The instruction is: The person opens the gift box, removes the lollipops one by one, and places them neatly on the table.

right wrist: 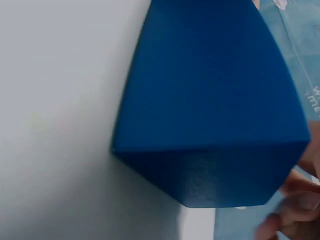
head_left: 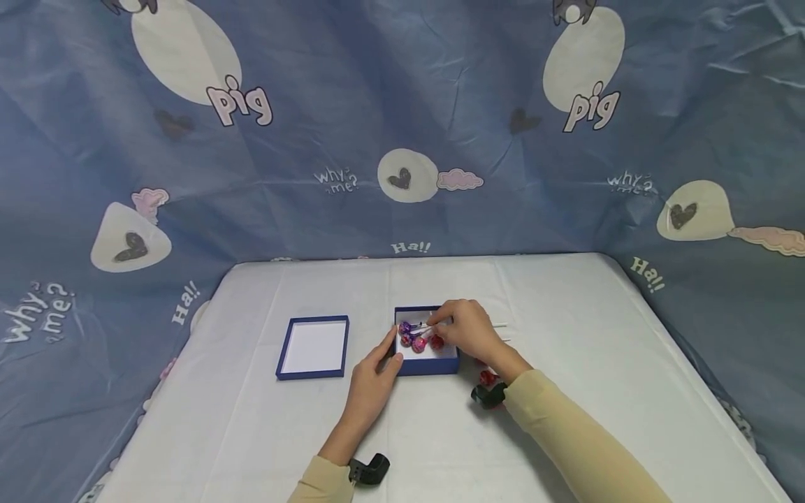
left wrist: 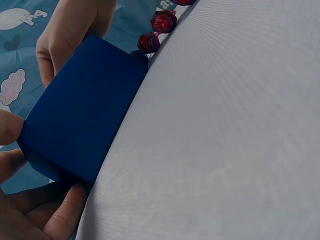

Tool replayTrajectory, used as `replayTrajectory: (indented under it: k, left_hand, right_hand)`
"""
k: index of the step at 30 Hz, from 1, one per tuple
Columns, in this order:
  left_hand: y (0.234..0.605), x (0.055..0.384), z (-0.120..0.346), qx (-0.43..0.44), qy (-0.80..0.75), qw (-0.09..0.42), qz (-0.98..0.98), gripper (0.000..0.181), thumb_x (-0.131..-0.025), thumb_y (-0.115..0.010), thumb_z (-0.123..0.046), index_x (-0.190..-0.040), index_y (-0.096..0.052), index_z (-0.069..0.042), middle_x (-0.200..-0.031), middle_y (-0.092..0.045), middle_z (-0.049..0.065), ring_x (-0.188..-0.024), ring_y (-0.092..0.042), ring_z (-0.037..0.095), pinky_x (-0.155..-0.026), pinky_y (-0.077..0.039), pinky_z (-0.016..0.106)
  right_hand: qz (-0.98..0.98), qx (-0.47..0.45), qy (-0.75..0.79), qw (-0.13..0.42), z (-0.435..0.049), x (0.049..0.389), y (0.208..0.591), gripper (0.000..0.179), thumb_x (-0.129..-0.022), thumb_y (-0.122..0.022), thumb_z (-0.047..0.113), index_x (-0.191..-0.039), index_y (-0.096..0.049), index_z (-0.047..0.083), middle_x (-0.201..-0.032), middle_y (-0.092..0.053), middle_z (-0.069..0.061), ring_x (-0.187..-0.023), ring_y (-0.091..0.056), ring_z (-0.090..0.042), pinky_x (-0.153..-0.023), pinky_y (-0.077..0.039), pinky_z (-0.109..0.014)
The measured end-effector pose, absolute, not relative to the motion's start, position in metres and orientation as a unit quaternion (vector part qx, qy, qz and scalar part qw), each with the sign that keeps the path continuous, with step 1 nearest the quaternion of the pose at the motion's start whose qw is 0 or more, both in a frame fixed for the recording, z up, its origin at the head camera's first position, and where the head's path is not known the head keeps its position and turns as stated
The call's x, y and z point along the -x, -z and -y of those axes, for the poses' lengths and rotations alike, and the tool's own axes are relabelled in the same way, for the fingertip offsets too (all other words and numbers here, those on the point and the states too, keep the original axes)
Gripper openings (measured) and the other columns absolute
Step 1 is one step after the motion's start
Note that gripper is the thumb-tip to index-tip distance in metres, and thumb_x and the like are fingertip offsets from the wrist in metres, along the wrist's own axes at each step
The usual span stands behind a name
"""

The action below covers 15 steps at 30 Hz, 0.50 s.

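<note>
Box (head_left: 429,367): blue outside, white inside. Lid (head_left: 313,349): blue rim, white interior. Lollipops (head_left: 419,344): red, pink and purple; sticks (head_left: 499,325) white. Cloth (head_left: 251,433): white. Backdrop (head_left: 352,126): blue, printed with white blobs, dark hearts, pink clouds, pale lettering. Sleeves (head_left: 578,436): pale yellow.

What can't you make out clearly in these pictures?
- Head view: how many lollipops lie outside the box; the right arm covers that spot.
- Head view: whether the right hand pinches a lollipop; its fingers hide the contact.
- Head view: print on the wrappers; too small.
- Left wrist view: the box's inside, behind its blue wall; the uppermost lollipop, cut by the top edge.
- Right wrist view: part of the right hand, beyond the right edge.
</note>
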<state>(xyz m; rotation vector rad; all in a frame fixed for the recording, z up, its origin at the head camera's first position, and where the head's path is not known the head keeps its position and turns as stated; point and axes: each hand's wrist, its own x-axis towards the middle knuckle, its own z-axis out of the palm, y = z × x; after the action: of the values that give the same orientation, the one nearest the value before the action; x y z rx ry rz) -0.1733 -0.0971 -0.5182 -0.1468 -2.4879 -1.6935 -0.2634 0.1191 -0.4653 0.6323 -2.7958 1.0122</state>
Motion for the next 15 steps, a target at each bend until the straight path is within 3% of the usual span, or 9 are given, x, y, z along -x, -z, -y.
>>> replayTrajectory:
  k: [6,13,15]
  left_hand:
    - [0.5195,0.1739,0.0971,0.049,0.564,0.063,0.822,0.05,-0.103,-0.059,-0.034,-0.151,-0.047,-0.034,-0.151,-0.044,-0.014,-0.141,-0.04,0.015,-0.117,-0.033,0.039]
    - [0.5187,0.1735,0.0968,0.052,0.565,0.073,0.82,0.051,-0.102,-0.06,-0.036,-0.151,-0.048,-0.029,-0.151,-0.046,-0.012,-0.14,-0.042,0.019,-0.116,-0.034,0.043]
    - [0.518,0.1735,0.0966,0.055,0.567,0.077,0.818,0.051,-0.102,-0.06,-0.035,-0.151,-0.049,-0.028,-0.151,-0.046,-0.009,-0.14,-0.042,0.021,-0.116,-0.034,0.045]
  right_hand:
    - [0.915,-0.175,-0.352,0.086,-0.1136,0.2645,0.465,0.01,-0.085,-0.081,0.012,-0.087,-0.079,0.022,-0.086,-0.073,0.012,-0.079,-0.066,-0.015,-0.07,-0.053,-0.035]
    - [0.92,-0.188,-0.34,0.042,-0.1098,0.2669,0.4641,0.036,-0.087,-0.072,0.014,-0.122,-0.073,0.024,-0.09,-0.073,0.008,-0.066,-0.062,-0.012,-0.058,-0.049,-0.033]
    - [0.922,-0.194,-0.335,0.036,-0.1091,0.2668,0.4623,0.038,-0.088,-0.071,0.015,-0.125,-0.072,0.024,-0.091,-0.073,0.007,-0.062,-0.06,-0.009,-0.056,-0.048,-0.032]
